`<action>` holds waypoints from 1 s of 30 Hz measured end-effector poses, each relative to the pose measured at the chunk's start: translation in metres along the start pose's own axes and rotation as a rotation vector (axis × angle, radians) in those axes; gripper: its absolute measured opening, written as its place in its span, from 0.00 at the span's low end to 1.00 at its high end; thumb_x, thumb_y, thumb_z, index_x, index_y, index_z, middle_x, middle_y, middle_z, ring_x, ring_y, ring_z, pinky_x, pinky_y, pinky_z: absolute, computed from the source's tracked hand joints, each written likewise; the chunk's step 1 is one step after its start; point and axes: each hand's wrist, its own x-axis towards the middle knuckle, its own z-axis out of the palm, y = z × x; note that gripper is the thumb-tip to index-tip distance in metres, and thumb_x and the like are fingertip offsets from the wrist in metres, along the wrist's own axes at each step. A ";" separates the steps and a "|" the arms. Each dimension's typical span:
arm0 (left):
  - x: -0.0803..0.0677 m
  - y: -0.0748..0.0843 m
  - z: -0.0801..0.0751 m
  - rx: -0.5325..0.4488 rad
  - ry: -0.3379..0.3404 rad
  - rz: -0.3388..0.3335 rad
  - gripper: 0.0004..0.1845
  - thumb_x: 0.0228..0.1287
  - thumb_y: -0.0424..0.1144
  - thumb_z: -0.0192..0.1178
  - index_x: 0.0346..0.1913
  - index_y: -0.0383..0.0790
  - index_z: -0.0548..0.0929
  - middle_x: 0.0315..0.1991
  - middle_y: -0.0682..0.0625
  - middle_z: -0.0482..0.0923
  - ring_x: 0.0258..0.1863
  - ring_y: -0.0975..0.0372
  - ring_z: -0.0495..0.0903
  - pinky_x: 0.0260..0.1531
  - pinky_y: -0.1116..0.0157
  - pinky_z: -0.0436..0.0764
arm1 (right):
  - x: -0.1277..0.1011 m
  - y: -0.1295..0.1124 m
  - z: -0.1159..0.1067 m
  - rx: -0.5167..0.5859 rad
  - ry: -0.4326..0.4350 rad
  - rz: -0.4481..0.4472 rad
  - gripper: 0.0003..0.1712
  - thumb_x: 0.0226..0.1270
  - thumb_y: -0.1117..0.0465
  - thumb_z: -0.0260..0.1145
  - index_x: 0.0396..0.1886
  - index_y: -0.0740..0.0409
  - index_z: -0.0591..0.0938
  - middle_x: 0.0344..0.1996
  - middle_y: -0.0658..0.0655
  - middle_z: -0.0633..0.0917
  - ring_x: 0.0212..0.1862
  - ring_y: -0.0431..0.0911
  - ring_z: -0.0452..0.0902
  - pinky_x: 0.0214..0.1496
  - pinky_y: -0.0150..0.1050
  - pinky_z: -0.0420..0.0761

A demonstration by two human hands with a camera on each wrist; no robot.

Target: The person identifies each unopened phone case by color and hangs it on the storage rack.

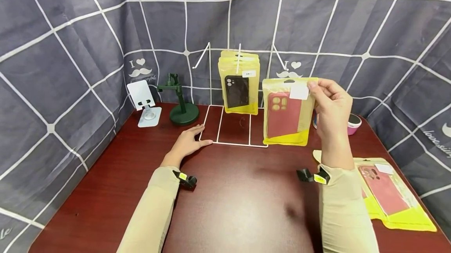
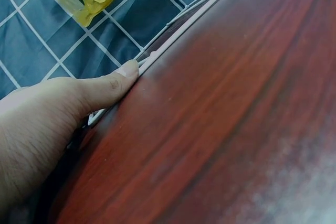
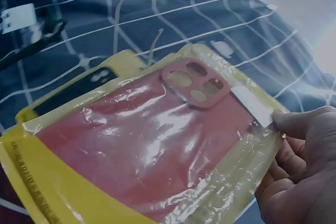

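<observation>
The right hand [image 1: 331, 108] holds one red phone case packet [image 1: 287, 112] upright in the air above the far right part of the table [image 1: 239, 198], thumb and fingertips pinching the packet's top right corner beside its white label; the right wrist view confirms the pinch on the clear yellow-edged sleeve. The left hand [image 1: 188, 143] lies flat on the table with fingers straight and relaxed, its thumb tip touching the near left corner of the white wire display rack [image 1: 232, 127], which stands at the far middle of the table; this hand grips nothing. On the rack's middle hook hangs a stack of yellow packets [image 1: 239, 82], the front one showing a black case. The left and right hooks appear bare. The held packet is just right of the hanging stack, near the right hook but not on it. Judged from this layout, the hanging work is partly complete: one hook is loaded, one packet is in transit, and a further pile of red case packets [image 1: 391, 194] lies flat at the near right edge of the table, not yet hung. Behind the right hand, a round pink object [image 1: 354, 123] sits at the far right edge. A white phone stand [image 1: 146, 104] and a dark green stand [image 1: 181, 106] occupy the far left corner.
</observation>
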 end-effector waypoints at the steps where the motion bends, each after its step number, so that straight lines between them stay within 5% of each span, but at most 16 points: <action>1: 0.001 0.000 -0.001 0.000 0.000 0.000 0.48 0.57 0.70 0.65 0.74 0.45 0.71 0.74 0.46 0.65 0.75 0.52 0.61 0.71 0.47 0.62 | 0.001 0.000 0.004 0.014 0.012 -0.007 0.15 0.56 0.71 0.77 0.38 0.79 0.83 0.24 0.62 0.85 0.23 0.46 0.81 0.25 0.32 0.82; 13: 0.003 0.000 0.002 0.002 0.005 -0.011 0.49 0.56 0.71 0.65 0.74 0.44 0.71 0.74 0.45 0.65 0.75 0.52 0.62 0.71 0.47 0.63 | 0.012 0.004 0.014 0.024 0.116 -0.054 0.19 0.52 0.69 0.80 0.38 0.78 0.84 0.24 0.63 0.85 0.23 0.46 0.80 0.26 0.32 0.81; 30: 0.004 -0.003 0.004 0.006 0.020 -0.011 0.48 0.56 0.71 0.65 0.74 0.46 0.71 0.74 0.48 0.66 0.75 0.54 0.62 0.71 0.49 0.62 | 0.043 0.038 0.010 -0.192 0.167 -0.057 0.10 0.56 0.65 0.79 0.34 0.67 0.89 0.23 0.55 0.86 0.23 0.41 0.75 0.26 0.31 0.70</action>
